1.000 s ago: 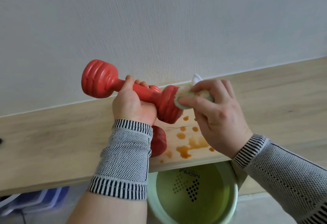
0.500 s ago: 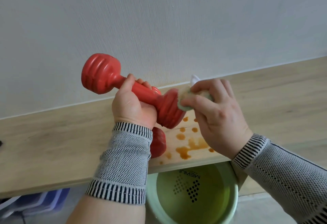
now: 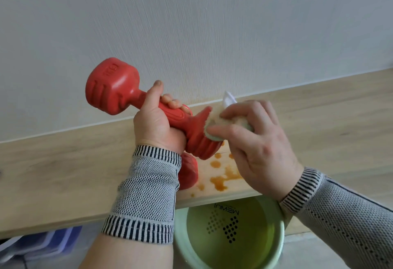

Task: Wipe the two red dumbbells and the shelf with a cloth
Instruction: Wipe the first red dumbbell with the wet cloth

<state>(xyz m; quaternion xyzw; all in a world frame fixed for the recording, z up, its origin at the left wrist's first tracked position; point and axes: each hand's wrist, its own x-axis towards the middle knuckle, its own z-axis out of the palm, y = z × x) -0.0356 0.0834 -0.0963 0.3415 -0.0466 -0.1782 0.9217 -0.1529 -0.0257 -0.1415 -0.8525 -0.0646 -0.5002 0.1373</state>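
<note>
Gripping the dumbbell (image 3: 119, 90) by its handle above the shelf (image 3: 63, 166), my left hand (image 3: 157, 124) is hiding the second dumbbell (image 3: 188, 173); my right hand (image 3: 255, 145) is pinching the mostly covered cloth (image 3: 217, 126) against its end.

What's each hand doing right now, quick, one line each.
Left hand: closed, gripping the handle of the raised red dumbbell.
Right hand: closed, holding the cloth pressed against the dumbbell's near end.

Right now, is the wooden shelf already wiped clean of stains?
No: brown stains still spot the shelf beneath the cloth that the right hand presses on the lifted dumbbell.
</note>
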